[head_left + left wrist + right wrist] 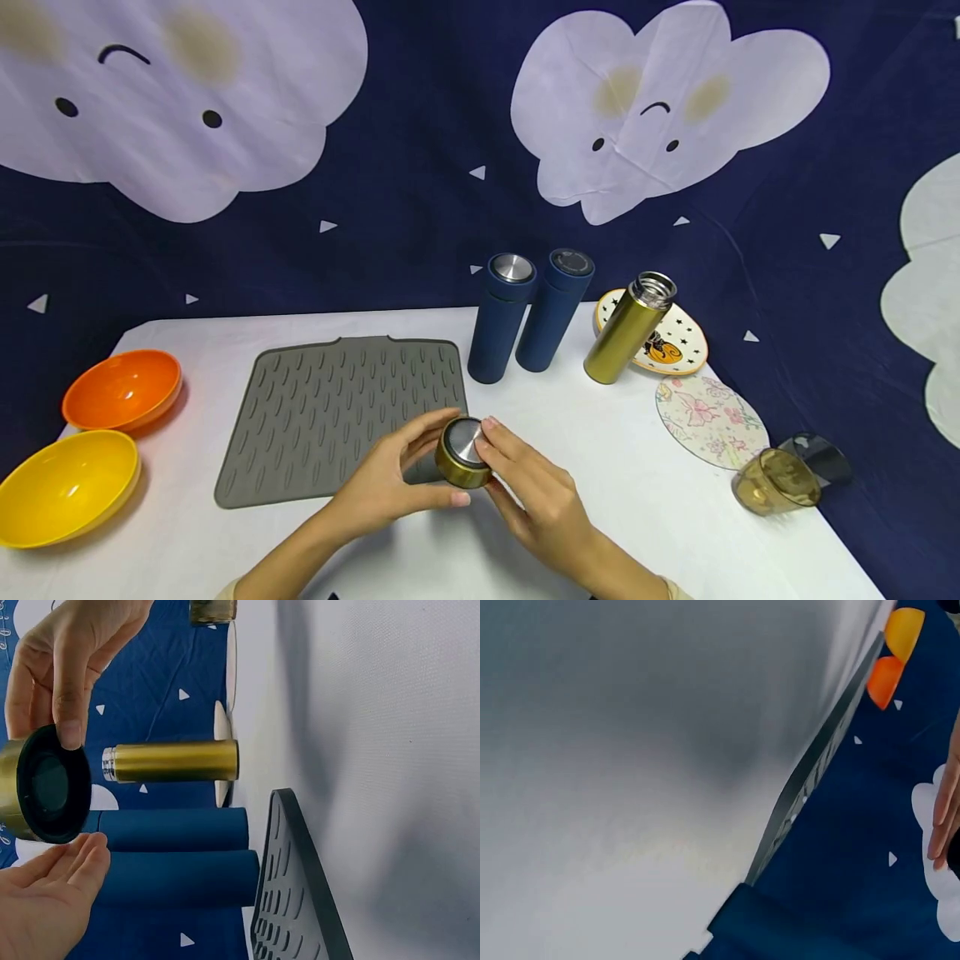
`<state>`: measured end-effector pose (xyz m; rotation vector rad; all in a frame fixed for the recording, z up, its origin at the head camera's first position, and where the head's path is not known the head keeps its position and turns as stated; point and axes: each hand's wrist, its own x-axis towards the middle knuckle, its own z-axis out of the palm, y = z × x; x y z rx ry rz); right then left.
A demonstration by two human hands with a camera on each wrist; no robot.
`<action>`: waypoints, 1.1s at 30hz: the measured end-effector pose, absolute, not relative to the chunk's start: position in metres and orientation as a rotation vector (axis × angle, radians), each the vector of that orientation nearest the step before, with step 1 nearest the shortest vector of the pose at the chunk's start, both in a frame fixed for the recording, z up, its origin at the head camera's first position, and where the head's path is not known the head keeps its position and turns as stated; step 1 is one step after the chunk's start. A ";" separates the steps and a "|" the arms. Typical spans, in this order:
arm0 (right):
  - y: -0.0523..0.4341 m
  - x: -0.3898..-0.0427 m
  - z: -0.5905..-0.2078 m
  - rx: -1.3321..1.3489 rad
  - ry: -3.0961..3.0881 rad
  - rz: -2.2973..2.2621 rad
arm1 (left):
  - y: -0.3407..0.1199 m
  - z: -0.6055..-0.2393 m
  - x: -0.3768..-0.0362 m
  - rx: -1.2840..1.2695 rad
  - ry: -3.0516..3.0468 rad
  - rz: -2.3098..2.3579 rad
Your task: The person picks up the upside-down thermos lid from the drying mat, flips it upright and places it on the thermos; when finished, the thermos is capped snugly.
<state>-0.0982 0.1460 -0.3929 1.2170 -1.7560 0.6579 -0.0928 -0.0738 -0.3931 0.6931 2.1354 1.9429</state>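
Note:
A gold bottle lid [461, 475] with a silver disc on top is held up over the table's front part. My right hand [536, 496] pinches it by the edge from the right. On the other side my left hand [382, 483] is spread around the lid, thumb in front and fingers behind. In the left wrist view the lid's dark hollow underside [51, 784] faces the camera, and the left fingers [82, 866] lie straight just below it. A gold bottle [628, 333] stands at the back right, its steel mouth uncovered.
Two blue bottles [498, 333] stand behind the grey ribbed mat [352, 417], near its right corner. Orange [123, 392] and yellow [71, 492] bowls sit at left. To the right are a star-patterned plate [690, 333], a floral round mat [708, 421] and two tinted cups [772, 483].

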 end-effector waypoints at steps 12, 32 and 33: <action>0.145 -0.098 -0.375 1.327 -1.418 0.119 | -0.060 -0.398 -0.086 0.960 2.511 1.697; 0.217 -0.163 -0.397 -0.008 -2.160 0.972 | -0.055 -0.381 -0.118 0.751 2.553 1.834; 0.223 -0.173 -0.394 -0.130 -2.158 1.030 | -0.054 -0.379 -0.122 0.744 2.541 1.842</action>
